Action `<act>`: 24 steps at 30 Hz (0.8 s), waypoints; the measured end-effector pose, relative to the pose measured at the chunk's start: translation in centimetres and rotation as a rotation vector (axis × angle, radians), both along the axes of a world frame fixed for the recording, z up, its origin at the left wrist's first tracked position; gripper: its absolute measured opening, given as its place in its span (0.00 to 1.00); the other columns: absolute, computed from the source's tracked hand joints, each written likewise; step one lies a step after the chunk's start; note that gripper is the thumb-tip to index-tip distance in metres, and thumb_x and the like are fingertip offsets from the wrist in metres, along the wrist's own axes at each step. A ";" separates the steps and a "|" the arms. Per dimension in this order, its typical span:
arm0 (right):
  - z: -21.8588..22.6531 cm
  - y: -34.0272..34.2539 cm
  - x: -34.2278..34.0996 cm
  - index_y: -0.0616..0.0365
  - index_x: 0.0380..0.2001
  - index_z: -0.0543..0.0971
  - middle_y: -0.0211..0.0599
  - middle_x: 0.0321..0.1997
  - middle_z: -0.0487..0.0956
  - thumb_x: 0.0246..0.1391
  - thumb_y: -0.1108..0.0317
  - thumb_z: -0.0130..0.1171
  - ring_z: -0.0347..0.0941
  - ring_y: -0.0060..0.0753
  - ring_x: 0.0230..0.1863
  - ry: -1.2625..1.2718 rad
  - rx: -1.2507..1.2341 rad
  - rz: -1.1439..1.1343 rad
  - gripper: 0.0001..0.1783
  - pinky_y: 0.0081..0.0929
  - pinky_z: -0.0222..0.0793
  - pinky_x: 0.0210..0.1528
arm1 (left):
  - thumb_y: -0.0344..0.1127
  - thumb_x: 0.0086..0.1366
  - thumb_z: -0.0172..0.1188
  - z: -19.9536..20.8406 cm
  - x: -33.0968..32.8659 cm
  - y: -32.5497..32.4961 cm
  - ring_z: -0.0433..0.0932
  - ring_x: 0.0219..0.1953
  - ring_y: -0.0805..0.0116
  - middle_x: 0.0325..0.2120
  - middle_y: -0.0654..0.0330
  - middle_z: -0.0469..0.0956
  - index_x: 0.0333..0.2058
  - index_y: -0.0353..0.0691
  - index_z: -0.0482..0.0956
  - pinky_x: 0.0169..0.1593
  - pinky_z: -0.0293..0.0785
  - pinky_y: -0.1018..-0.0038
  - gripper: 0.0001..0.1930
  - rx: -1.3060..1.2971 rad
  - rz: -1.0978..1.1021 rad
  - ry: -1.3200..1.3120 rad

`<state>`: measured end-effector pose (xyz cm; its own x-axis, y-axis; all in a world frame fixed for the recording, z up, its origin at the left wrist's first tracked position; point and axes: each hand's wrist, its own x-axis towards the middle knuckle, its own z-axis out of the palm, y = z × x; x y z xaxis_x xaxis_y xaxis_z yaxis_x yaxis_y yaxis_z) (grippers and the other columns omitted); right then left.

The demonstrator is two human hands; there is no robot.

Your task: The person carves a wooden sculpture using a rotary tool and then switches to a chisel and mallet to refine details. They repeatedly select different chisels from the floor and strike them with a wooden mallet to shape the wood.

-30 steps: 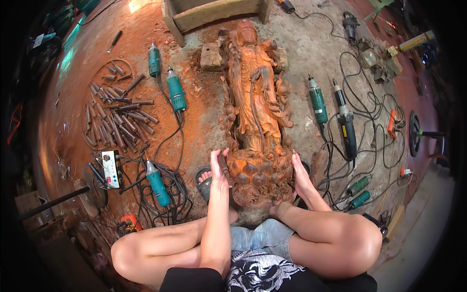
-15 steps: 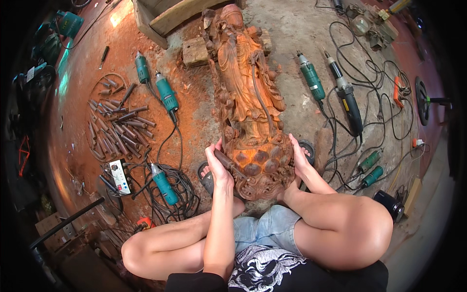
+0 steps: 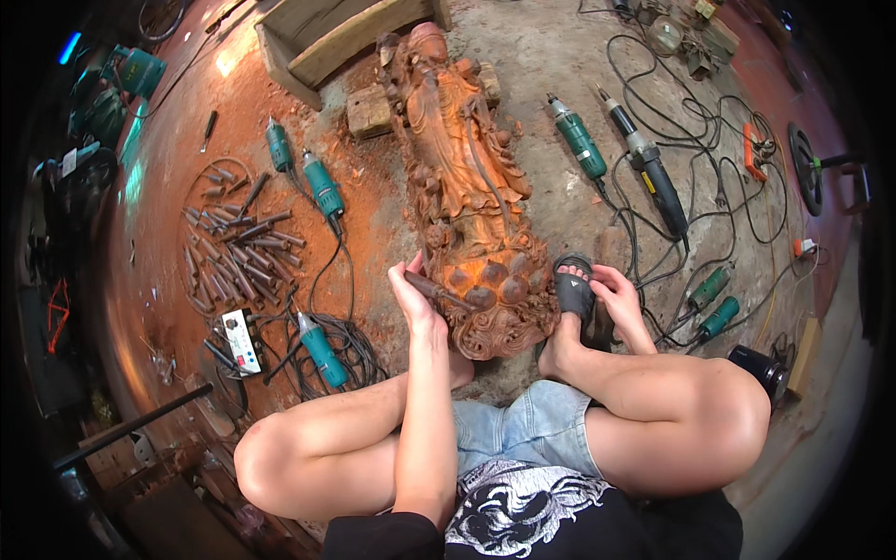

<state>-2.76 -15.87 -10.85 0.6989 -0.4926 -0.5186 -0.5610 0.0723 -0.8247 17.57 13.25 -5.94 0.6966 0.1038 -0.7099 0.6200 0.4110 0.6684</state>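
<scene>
A carved wooden statue (image 3: pixel 457 168) of a robed figure lies on its back in front of me, its lotus-like base (image 3: pixel 499 289) towards my lap. At the left side of that base is my left hand (image 3: pixel 415 297), its thumb closed round a dark, round-handled carving chisel (image 3: pixel 437 289). The chisel slants across the base; its tip is hard to make out. My right hand (image 3: pixel 618 295) is apart from the statue, beside the dark sandal (image 3: pixel 574 291) on my right foot, with loosely bent fingers and nothing visible in them.
Many chisels (image 3: pixel 247 252) lie piled on the dusty floor at left. Green die grinders (image 3: pixel 323 187) and a controller box (image 3: pixel 241 342) lie near them. More grinders (image 3: pixel 579 140), a larger black rotary tool (image 3: pixel 658 177) and tangled cords lie at right. Wooden blocks (image 3: pixel 370 112) sit by the statue's upper part.
My right hand has let go of the statue's base and moved right, beside my sandal. The base has shifted slightly up in view; my left hand keeps the chisel.
</scene>
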 end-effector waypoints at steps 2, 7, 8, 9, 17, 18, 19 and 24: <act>-1.5 -0.6 -3.3 0.58 0.52 0.82 0.32 0.42 0.85 0.59 0.73 0.67 0.80 0.22 0.39 -0.029 -0.242 -0.033 0.17 0.25 0.76 0.42 | 0.59 0.70 0.43 -0.5 0.8 0.1 0.73 0.61 0.57 0.60 0.48 0.77 0.61 0.28 0.78 0.68 0.64 0.63 0.38 -0.025 -0.025 -0.020; 1.7 1.0 -7.3 0.60 0.45 0.84 0.36 0.31 0.83 0.54 0.75 0.68 0.80 0.24 0.31 0.057 -0.228 0.414 0.14 0.27 0.77 0.34 | 0.55 0.70 0.45 1.1 7.6 2.3 0.81 0.44 0.62 0.46 0.52 0.85 0.45 0.39 0.77 0.54 0.74 0.62 0.24 0.015 0.156 -0.190; 2.3 1.0 -7.5 0.60 0.44 0.84 0.36 0.30 0.83 0.53 0.76 0.68 0.80 0.24 0.30 0.070 -0.188 0.523 0.14 0.27 0.77 0.34 | 0.55 0.70 0.46 2.4 9.7 2.7 0.82 0.43 0.64 0.44 0.52 0.86 0.45 0.39 0.75 0.51 0.75 0.67 0.23 0.006 0.190 -0.314; 3.4 1.0 -7.1 0.62 0.45 0.83 0.39 0.33 0.82 0.54 0.76 0.68 0.80 0.26 0.33 0.066 -0.156 0.614 0.14 0.28 0.77 0.36 | 0.46 0.73 0.45 4.0 12.5 3.1 0.79 0.47 0.58 0.46 0.45 0.83 0.44 0.38 0.71 0.53 0.78 0.58 0.17 -0.068 0.132 -0.401; 26.1 2.3 7.2 0.74 0.52 0.79 0.58 0.54 0.77 0.59 0.79 0.64 0.77 0.44 0.56 0.004 -0.007 0.746 0.18 0.31 0.72 0.56 | 0.50 0.78 0.43 15.4 27.4 -5.2 0.79 0.60 0.42 0.54 0.37 0.79 0.46 0.35 0.74 0.60 0.80 0.52 0.22 -0.085 -0.440 -0.768; 29.6 2.4 10.4 0.75 0.53 0.78 0.60 0.57 0.77 0.60 0.79 0.63 0.76 0.46 0.59 0.029 0.015 0.722 0.19 0.32 0.72 0.59 | 0.50 0.79 0.44 14.8 28.4 -5.4 0.81 0.58 0.43 0.52 0.37 0.80 0.46 0.36 0.74 0.58 0.82 0.53 0.21 -0.087 -0.446 -0.748; 32.4 2.5 13.2 0.77 0.54 0.77 0.63 0.60 0.76 0.61 0.79 0.63 0.76 0.49 0.62 0.065 0.037 0.681 0.19 0.32 0.71 0.61 | 0.50 0.79 0.46 14.2 29.3 -5.6 0.82 0.56 0.43 0.50 0.38 0.81 0.46 0.36 0.73 0.56 0.84 0.54 0.20 -0.090 -0.453 -0.727; 34.0 0.4 18.1 0.80 0.55 0.77 0.65 0.64 0.77 0.63 0.79 0.62 0.77 0.50 0.66 0.001 0.000 0.725 0.20 0.32 0.70 0.65 | 0.41 0.71 0.68 13.3 33.4 -8.7 0.86 0.50 0.52 0.42 0.49 0.84 0.44 0.38 0.74 0.52 0.86 0.59 0.15 -0.143 -0.688 -0.595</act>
<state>15.33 -15.52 23.12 0.8495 0.0947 -0.5191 -0.4681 -0.3186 -0.8242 51.01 4.54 7.37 0.8269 -0.5298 -0.1887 0.3283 0.1823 0.9268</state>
